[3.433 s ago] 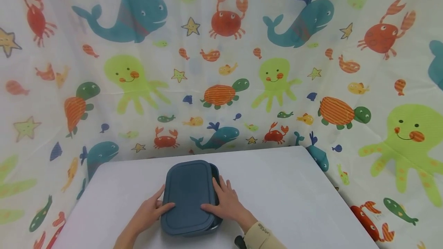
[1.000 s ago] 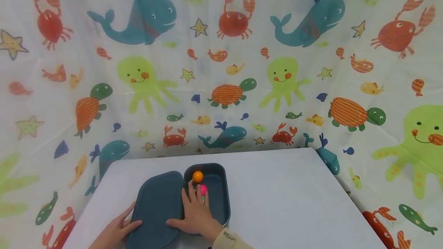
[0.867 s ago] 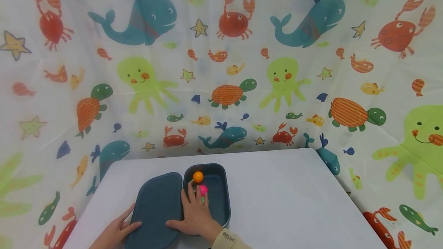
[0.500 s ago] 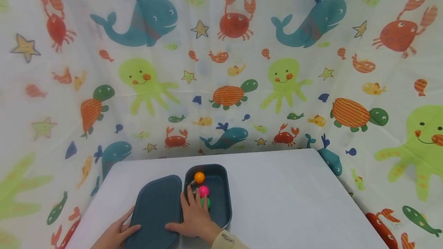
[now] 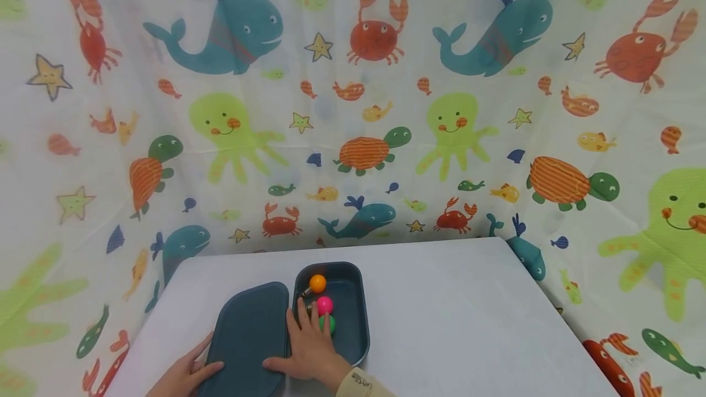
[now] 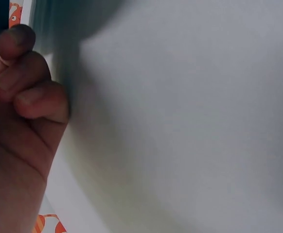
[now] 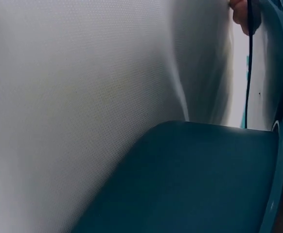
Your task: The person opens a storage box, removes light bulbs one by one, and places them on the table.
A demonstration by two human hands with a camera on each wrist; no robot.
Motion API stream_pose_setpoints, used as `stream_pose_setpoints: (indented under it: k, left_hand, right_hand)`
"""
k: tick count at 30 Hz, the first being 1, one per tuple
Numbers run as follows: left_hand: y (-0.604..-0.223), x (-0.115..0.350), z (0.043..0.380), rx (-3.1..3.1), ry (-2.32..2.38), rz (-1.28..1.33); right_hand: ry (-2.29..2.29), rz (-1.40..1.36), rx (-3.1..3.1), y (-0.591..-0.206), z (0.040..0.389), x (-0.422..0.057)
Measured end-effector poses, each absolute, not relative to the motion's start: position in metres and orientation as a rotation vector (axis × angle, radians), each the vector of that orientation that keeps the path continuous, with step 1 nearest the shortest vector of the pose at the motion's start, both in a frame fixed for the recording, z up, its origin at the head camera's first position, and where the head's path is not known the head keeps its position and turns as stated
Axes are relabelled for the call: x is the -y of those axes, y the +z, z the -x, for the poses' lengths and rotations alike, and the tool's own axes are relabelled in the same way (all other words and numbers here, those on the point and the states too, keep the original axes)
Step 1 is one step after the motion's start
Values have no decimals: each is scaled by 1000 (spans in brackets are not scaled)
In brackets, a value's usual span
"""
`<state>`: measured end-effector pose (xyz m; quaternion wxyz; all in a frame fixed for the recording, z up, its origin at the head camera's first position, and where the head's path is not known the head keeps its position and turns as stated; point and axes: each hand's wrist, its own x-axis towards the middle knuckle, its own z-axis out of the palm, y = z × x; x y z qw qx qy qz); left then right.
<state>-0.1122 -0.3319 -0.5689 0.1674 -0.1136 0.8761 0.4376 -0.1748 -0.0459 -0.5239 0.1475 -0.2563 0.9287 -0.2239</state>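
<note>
A dark blue lid lies left of a matching rectangular box, tilted and overlapping its left side in the head view. My left hand grips the lid's left edge, thumb on top; in the left wrist view its fingers curl near a blue edge. My right hand holds the lid's right edge, thumb on top, other fingers spread over the box's left rim. Inside the box are an orange bulb with a ridged metal end, a pink ball-shaped one and a green one, partly hidden by my fingers.
A white table carries the box and lid. Behind and at both sides hangs a curtain printed with sea animals. In the right wrist view, the box's blue outer wall stands over the white surface.
The lid has come off the box and moved left and toward me with both hands, uncovering the coloured bulbs. Over the last second it has sunk slightly, and more of the green one shows.
</note>
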Motion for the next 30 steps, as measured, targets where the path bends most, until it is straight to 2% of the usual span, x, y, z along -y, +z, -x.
stream_pose_setpoints:
  k: [9, 30]
  left_hand:
    - [-572, 332, 110, -2567, 1227, 228]
    - [-565, 328, 113, -2609, 1054, 386]
  right_hand:
    - [-533, 772, -2710, -528, 173, 51]
    - [-523, 794, -2750, -522, 171, 45]
